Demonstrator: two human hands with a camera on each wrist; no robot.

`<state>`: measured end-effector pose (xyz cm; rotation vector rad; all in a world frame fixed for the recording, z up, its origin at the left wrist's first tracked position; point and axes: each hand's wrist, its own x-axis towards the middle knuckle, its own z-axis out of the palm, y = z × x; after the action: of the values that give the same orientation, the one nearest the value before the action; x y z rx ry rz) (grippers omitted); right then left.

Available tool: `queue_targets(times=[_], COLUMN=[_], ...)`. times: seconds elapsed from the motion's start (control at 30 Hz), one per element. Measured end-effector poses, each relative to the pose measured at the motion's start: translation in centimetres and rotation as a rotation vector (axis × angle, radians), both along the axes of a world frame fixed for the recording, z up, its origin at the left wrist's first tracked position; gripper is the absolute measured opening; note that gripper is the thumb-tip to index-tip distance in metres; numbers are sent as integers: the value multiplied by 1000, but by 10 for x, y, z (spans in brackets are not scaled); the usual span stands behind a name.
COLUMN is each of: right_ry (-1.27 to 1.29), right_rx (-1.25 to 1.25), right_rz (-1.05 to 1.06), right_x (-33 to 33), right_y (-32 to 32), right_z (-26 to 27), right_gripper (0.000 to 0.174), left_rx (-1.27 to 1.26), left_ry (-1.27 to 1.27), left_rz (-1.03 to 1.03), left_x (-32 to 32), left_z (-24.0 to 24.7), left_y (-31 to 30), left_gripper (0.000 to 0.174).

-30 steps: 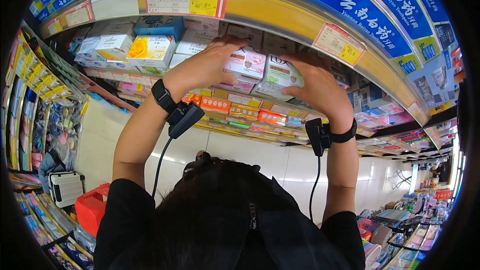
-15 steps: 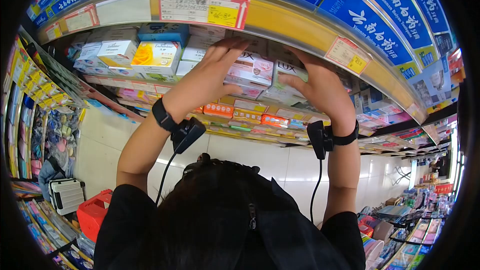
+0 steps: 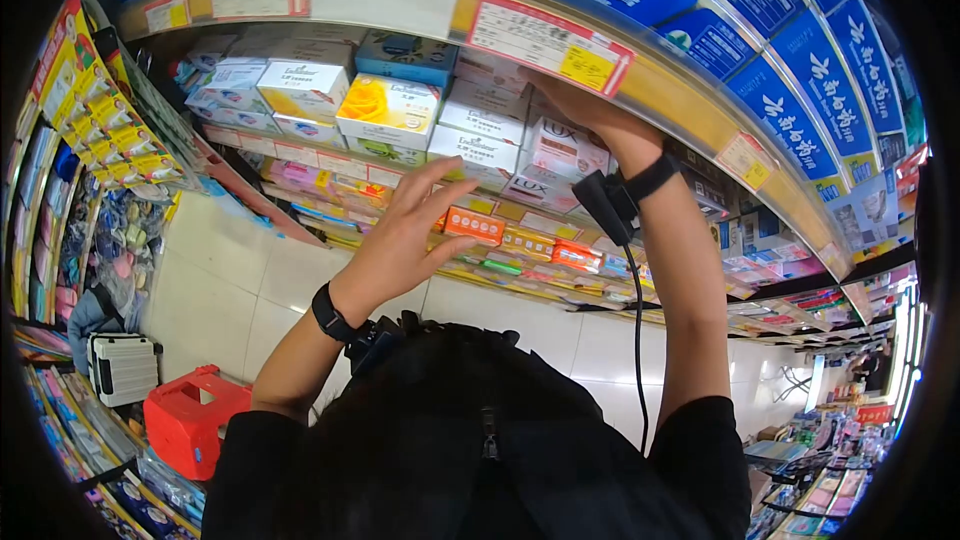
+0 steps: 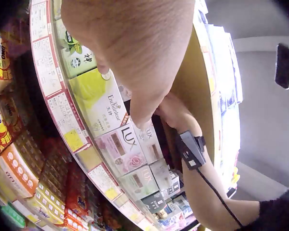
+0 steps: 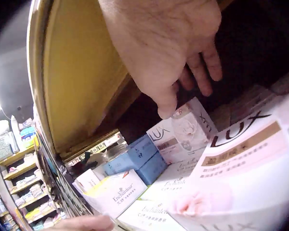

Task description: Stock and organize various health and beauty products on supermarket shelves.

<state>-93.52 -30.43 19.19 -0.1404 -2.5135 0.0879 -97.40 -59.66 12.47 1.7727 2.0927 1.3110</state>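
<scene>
My right hand reaches in under the upper shelf, above pink LUX soap boxes. In the right wrist view its fingers hang loosely over a LUX box at the back, the thumb tip right at that box's top edge. My left hand is out in front of the shelf edge, fingers spread and holding nothing. Nearest to it are white Enchanteur boxes. The left wrist view shows a yellow-green Enchanteur box and a pink LUX box beside it in the front row.
Above runs a shelf edge with price tags, bearing blue toothpaste boxes. A yellow rose soap box stands to the left. Orange packs fill a lower shelf. A red plastic stool stands on the floor behind left.
The head view has swung rightward. My left hand has drawn back from the LUX boxes to the front of the shelf. My right hand has moved left and deeper over the boxes.
</scene>
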Motion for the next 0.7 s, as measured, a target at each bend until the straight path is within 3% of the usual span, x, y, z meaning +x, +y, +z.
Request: queue_targets(times=[0.17, 0.23, 0.37, 0.43, 0.47, 0.57, 0.6, 0.67, 0.7], right_ry=[-62, -48, -40, -87, -84, -368, -358, -664, -670], right_rx=[-50, 120, 143, -88, -87, -520, -522, -580, -513], right_rz=[-35, -96, -124, -70, -81, -6, -17, -47, -11], right_x=[-16, -16, 20, 40, 44, 47, 46, 42, 42], right_y=[-3, 0, -2, -19, -24, -40, -46, -59, -59], right_z=[-8, -10, 10, 35, 41, 42, 44, 49, 41], right_gripper=[40, 39, 43, 44, 44, 46, 46, 47, 49], left_rx=[25, 13, -2, -28, -27, -45, -39, -36, -67], left_ry=[11, -11, -18, -54, -51, -50, -57, -62, -55], left_rz=[-6, -22, -55, -88, -99, -123, -116, -116, -94], left_x=[-7, -12, -20, -21, -22, -25, -25, -25, -24], left_z=[0, -2, -10, -11, -12, -12, -12, -11, -10], left_y=[-8, -8, -6, -3, -2, 0, 0, -2, -3], left_gripper=[59, 59, 59, 60, 60, 62, 63, 63, 63])
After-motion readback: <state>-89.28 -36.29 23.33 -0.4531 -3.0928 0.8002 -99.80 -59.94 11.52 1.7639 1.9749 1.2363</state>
